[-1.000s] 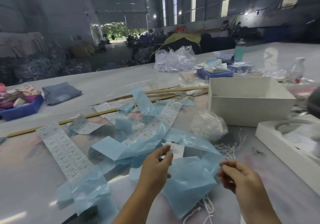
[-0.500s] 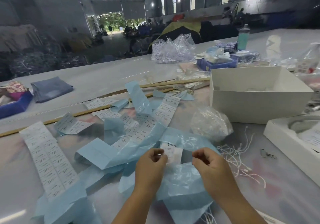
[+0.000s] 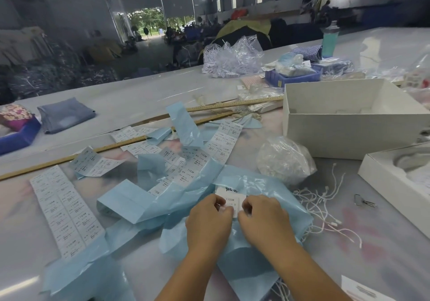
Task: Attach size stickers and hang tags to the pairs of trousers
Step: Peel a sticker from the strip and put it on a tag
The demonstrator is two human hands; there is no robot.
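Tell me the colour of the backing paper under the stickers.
Light blue backing paper, clearest in the head view.

White hang tag [image 3: 230, 198] (marked 1103#) on blue backing.

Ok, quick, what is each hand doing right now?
Left hand: fingers pinch the white hang tag.
Right hand: fingers curled, pinching the same tag's right edge.
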